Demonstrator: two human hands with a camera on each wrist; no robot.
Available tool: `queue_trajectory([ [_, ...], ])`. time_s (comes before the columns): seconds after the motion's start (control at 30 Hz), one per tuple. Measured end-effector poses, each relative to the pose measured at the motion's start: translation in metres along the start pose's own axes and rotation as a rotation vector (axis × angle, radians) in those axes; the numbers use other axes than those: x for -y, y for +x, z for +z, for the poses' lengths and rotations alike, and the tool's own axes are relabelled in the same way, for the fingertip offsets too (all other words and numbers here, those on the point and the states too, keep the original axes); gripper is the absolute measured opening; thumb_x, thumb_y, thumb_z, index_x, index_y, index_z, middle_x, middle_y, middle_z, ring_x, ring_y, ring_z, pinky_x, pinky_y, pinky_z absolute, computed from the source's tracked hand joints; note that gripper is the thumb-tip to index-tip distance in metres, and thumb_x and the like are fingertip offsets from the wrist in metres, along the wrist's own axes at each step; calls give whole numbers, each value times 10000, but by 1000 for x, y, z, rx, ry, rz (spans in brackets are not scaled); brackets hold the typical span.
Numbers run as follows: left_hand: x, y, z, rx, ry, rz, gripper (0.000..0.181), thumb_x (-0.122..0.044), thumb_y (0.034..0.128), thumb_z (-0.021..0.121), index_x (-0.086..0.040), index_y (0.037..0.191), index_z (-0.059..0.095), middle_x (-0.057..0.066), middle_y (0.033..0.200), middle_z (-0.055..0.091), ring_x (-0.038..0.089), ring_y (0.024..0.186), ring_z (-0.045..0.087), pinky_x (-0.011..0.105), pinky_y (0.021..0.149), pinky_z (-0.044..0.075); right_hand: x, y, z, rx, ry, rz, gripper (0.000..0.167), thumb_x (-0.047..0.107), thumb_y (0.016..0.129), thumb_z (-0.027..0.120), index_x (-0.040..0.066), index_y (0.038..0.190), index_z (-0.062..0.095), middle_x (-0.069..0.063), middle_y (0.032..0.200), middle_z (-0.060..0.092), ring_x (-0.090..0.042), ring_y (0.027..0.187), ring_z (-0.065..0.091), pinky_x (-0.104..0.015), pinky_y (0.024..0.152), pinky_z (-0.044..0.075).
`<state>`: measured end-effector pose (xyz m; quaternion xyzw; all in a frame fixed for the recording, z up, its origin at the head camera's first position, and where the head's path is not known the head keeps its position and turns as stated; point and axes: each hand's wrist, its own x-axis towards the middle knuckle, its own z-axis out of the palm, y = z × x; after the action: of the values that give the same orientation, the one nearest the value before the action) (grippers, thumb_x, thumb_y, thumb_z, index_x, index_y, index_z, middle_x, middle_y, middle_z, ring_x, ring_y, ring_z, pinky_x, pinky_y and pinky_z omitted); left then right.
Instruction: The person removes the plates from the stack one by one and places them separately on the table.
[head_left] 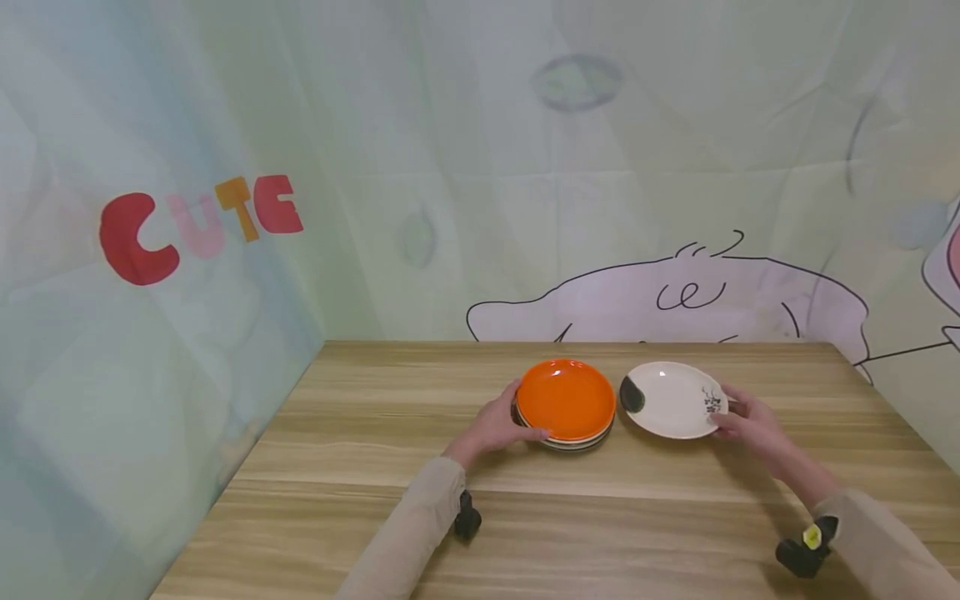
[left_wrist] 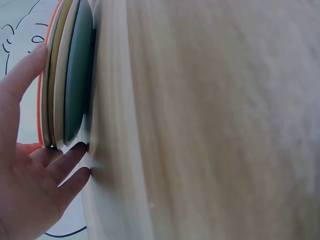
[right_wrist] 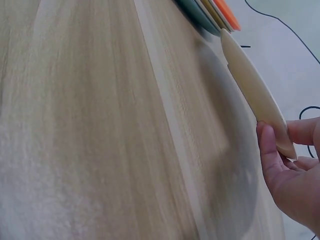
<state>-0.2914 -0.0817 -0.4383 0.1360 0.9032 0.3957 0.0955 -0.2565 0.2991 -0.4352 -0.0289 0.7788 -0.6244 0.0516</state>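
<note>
A pale green cloth backdrop (head_left: 420, 108) hangs at the far side and along the left. The wood-grain bench (head_left: 300, 467) spreads in front of it. At the far side, a lilac outlined figure (head_left: 637, 292) shows on the cloth above the bench edge, and the word CUTE (head_left: 213, 237) stands in coloured letters at left.

2 beige sleeves reach in from the near side, the left sleeve (head_left: 408, 533) and the right sleeve (head_left: 888, 542).

The stack of plates (head_left: 566, 400) sits on the far part of the bench: bright orange on top, with cream, mustard and dark green edges below. Just beside it on the right, but apart, the white plate (head_left: 671, 404) is held above the bench, a shadow falling beneath it.

The right hand (head_left: 753, 421) pinches the white plate's right rim, its fingers (right_wrist: 269, 142) closed on both faces. The left hand (head_left: 495, 421) rests against the stack's left side with fingers (left_wrist: 70, 160) spread wide, thumb at the orange rim, 2 fingertips down by the bench.

Each wrist carries 1 black device. The white plate has a dark patch (head_left: 632, 394) at left and a small branch motif (head_left: 712, 402) at right.
</note>
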Motion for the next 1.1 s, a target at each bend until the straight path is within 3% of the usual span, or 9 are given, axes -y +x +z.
queue_trajectory([
  [0.27, 0, 0, 0, -1, -2, -8, 1045, -479, 651, 770, -134, 1449, 191, 91, 1445, 322, 256, 1270, 361, 447, 1048, 299, -6, 1, 3, -2, -7, 47, 688, -25, 894, 457, -142, 1373, -23, -473, 1308, 157, 20, 756, 561, -206, 719, 528],
  [0.63, 1, 0, 0, 1, -10, -1, 1043, -487, 652, 766, -134, 1448, 192, 89, 1448, 316, 260, 1284, 345, 456, 1049, 293, -12, 1, 7, -5, 49, 25, 686, -36, 888, 446, -159, 1366, -31, -468, 1320, 134, -1, 714, 586, -225, 694, 539],
  [1.1, 0, 0, 1, -5, -11, 5, 1037, -472, 655, 769, -140, 1449, 191, 90, 1451, 310, 262, 1293, 332, 460, 1052, 287, -21, 0, 3, 0, -19, 42, 733, -3, 865, 536, -181, 1359, 24, -437, 1328, 177, 28, 755, 558, -240, 678, 539],
])
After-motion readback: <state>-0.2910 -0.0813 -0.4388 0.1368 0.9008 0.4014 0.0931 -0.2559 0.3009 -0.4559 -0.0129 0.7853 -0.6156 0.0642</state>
